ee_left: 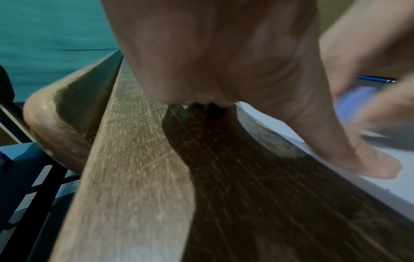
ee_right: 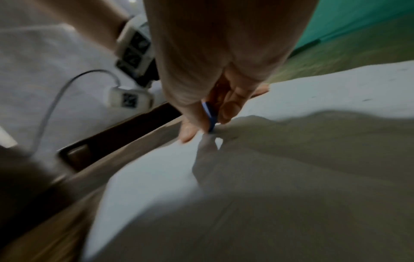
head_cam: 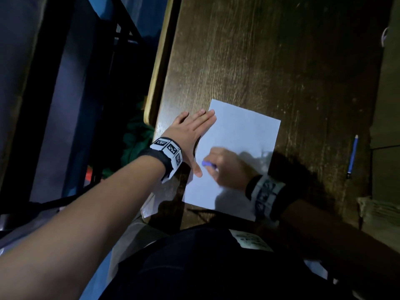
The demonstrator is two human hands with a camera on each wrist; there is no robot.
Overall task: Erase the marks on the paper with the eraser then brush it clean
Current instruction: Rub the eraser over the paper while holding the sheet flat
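Note:
A white sheet of paper (head_cam: pixel 242 135) lies on the dark wooden desk (head_cam: pixel 270 61). My left hand (head_cam: pixel 194 131) lies flat, fingers straight, on the paper's left edge, and its thumb (ee_left: pixel 349 147) presses the sheet. My right hand (head_cam: pixel 227 167) is blurred and pinches a small blue eraser (head_cam: pixel 208 165) against the paper near the left thumb. The eraser (ee_right: pixel 210 116) shows between the right fingertips, its tip on the paper (ee_right: pixel 156 168). In the left wrist view the eraser (ee_left: pixel 356 101) is a blue blur. I can make out no marks on the sheet.
A blue pencil (head_cam: pixel 352 156) lies on the desk right of the paper. The desk's left edge (head_cam: pixel 155 68) drops to a dark gap with green cloth (head_cam: pixel 136 144). Cardboard-like boxes (head_cam: pixel 385 118) stand at the far right.

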